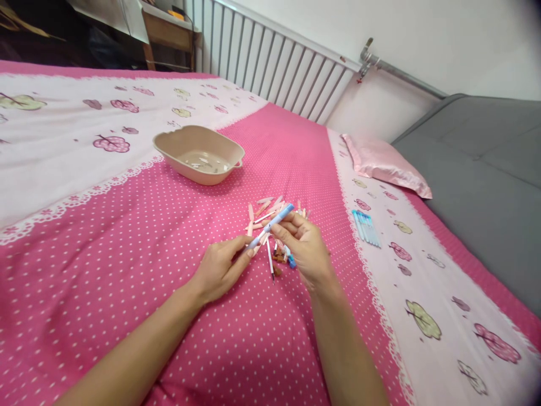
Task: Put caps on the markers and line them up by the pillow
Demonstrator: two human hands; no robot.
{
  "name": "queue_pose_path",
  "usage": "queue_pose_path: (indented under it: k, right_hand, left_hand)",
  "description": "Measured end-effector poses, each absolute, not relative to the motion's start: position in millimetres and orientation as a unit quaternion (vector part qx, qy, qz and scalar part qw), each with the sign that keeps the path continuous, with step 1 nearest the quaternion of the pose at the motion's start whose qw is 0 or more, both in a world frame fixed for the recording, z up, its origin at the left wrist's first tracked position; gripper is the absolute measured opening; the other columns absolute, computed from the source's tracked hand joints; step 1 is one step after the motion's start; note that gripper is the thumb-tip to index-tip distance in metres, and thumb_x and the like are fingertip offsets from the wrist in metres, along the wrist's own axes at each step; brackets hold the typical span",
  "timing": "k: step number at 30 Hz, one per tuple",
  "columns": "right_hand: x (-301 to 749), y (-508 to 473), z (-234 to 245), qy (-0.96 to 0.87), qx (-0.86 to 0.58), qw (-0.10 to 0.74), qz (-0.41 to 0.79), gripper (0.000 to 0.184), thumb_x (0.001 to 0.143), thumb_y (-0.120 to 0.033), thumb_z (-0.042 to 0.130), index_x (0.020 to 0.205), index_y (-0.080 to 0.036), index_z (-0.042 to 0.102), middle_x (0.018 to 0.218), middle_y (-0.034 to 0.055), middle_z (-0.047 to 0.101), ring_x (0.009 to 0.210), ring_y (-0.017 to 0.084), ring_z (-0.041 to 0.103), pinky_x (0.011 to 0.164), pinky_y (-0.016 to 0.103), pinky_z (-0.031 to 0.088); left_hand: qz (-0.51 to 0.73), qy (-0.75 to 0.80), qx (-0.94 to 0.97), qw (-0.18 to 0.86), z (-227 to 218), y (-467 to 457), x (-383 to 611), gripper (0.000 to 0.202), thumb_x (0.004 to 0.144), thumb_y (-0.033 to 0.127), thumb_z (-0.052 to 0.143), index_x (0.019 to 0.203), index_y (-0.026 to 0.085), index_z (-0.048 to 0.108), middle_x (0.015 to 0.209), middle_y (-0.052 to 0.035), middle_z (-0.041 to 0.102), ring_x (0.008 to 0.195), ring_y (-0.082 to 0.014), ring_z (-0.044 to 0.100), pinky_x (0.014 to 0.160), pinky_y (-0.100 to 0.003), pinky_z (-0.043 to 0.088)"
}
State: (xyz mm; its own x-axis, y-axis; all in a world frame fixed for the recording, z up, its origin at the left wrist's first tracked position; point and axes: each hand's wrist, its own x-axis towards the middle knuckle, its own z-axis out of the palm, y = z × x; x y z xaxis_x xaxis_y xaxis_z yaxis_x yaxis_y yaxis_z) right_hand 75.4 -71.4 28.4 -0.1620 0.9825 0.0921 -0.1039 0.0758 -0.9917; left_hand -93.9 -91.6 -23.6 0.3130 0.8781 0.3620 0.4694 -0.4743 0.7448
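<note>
A blue pen [279, 215] is held slantwise above the bedspread, its upper end a stronger blue. At its lower, paler end, my left hand [224, 266] pinches it between thumb and fingers. My right hand [305, 243] grips the upper part from the right side. Whether the pen's two parts are fully joined, I cannot tell. Below and behind the hands lies a loose pile of pink pen parts [251, 217]. A white refill [270, 259] with a dark tip points toward me. Small brown pieces [278, 256] and a blue piece [291, 261] lie beside it, partly hidden by my right hand.
A beige plastic basin [198, 169] with small white bits inside stands ahead to the left. Several blue pens [366, 228] lie in a row on the right. Farther back are a pink pillow [389, 163], a grey headboard [473, 169] and a white radiator [270, 51].
</note>
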Motion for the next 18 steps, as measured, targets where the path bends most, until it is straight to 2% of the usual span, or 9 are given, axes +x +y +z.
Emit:
queue_pose_path:
  k: [4,18]
  right_hand:
    - [75.1,-71.5,27.8,-0.55,-0.406,0.493,0.538,0.017,0.076,-0.028,0.067,0.09,-0.019,0.062,0.087,0.0023,0.07,0.088,0.016,0.065,0.088,0.032,0.046]
    - [69.0,-74.9,27.5,-0.572,-0.4,0.438,0.566,0.016,0.075,-0.029,0.066,0.086,-0.02,0.061,0.09,0.0028,0.07,0.084,0.016,0.066,0.083,0.032,0.049]
  left_hand:
    - [0.389,0.441,0.764,0.265,-22.6,-91.4,-93.4,0.026,0.091,0.032,0.04,0.102,0.017,0.059,0.074,-0.0004,0.062,0.062,-0.0113,0.053,0.059,-0.022,0.038]
    - [0.4,0.444,0.754,0.273,-20.7,-91.9,-93.5,0.028,0.091,0.033,0.041,0.103,0.017,0.06,0.072,-0.0006,0.063,0.06,-0.0116,0.053,0.057,-0.023,0.038]
